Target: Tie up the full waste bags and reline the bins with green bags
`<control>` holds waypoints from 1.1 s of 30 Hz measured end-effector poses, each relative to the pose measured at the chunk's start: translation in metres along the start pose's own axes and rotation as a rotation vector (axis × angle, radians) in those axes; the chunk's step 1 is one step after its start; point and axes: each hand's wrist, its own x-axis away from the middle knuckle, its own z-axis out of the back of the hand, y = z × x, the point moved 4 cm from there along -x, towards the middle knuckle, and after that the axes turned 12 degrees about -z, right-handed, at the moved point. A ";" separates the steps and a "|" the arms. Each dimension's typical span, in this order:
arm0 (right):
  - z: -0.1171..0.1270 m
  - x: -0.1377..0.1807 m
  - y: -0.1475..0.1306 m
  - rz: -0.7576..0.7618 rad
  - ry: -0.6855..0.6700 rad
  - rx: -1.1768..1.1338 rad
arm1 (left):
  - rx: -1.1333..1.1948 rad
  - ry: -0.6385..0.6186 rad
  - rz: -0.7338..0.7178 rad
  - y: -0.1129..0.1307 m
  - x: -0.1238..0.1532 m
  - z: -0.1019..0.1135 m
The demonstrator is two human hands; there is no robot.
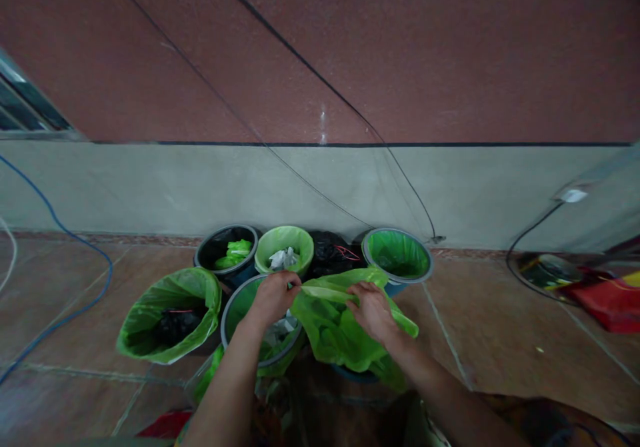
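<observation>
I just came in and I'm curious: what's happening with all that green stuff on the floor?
A person is holding a thin, bright green plastic bag in both bare hands. The left hand and the right hand pinch its upper part, stretched between them. Behind it, by the wall, stand a round grey-rimmed bin lined with green plastic and a round bin with a pale green liner, which has crumpled white material inside.

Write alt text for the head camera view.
A person's left hand and right hand hold a green plastic bag among bins, several with green liners, on a tiled floor by a red and gray wall.
</observation>
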 end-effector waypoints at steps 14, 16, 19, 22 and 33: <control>0.013 0.016 -0.005 0.005 0.281 -0.051 | -0.026 0.052 -0.302 0.036 0.002 -0.024; 0.013 0.016 -0.014 0.014 0.267 -0.103 | 0.007 0.039 -0.388 0.056 0.000 -0.039; 0.013 0.017 -0.021 0.046 0.248 -0.162 | -0.015 0.026 -0.348 0.069 -0.008 -0.056; 0.012 0.020 -0.015 0.062 0.221 -0.168 | -0.041 0.014 -0.243 0.065 -0.014 -0.060; 0.031 0.037 0.073 -0.222 0.312 -0.051 | -0.153 0.064 0.033 0.031 -0.012 -0.035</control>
